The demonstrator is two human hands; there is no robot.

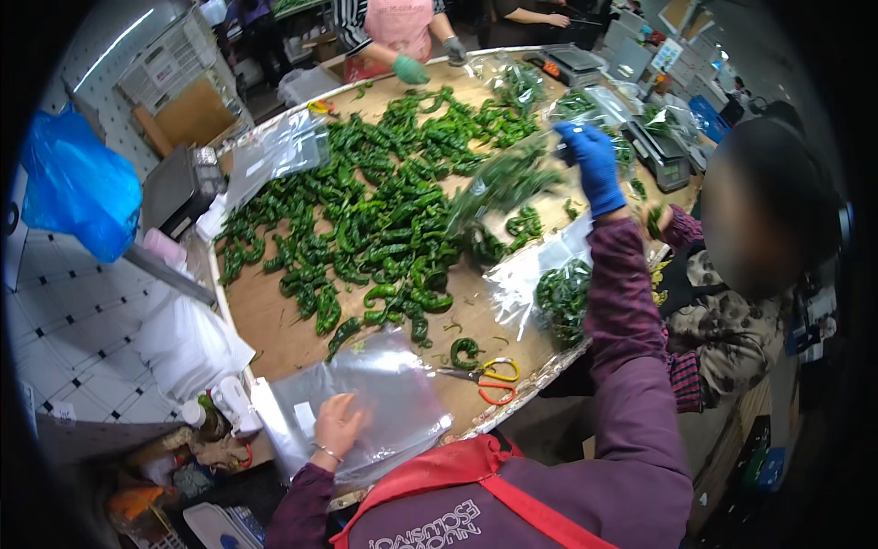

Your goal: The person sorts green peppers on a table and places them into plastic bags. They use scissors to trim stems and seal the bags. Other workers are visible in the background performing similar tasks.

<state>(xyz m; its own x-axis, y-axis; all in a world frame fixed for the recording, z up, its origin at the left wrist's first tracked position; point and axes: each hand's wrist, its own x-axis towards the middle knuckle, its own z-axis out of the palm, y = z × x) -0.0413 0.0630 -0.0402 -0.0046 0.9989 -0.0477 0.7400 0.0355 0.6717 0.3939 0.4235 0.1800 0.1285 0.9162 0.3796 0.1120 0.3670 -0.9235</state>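
My left hand (338, 427), bare with a bracelet at the wrist, is over a stack of clear plastic bags (384, 405) at the table's near edge. Its fingers are blurred, and nothing shows gripped in them. At the right, my right hand (591, 165) in a blue knitted glove holds up the top of a clear bag of green peppers (507, 177), blurred by motion. Loose, curled green peppers (384, 213) cover much of the tabletop. Scissors (490, 376) with yellow and red handles lie by the near edge, beside a single pepper (465, 350).
A filled pepper bag (566, 295) lies below my right forearm. A person (734, 274) sits close at right; another in a pink apron (398, 31) stands across the table. Scales (662, 154) hold bags at right. Blue plastic (82, 182) hangs at left. Empty bags (281, 154) lie far left.
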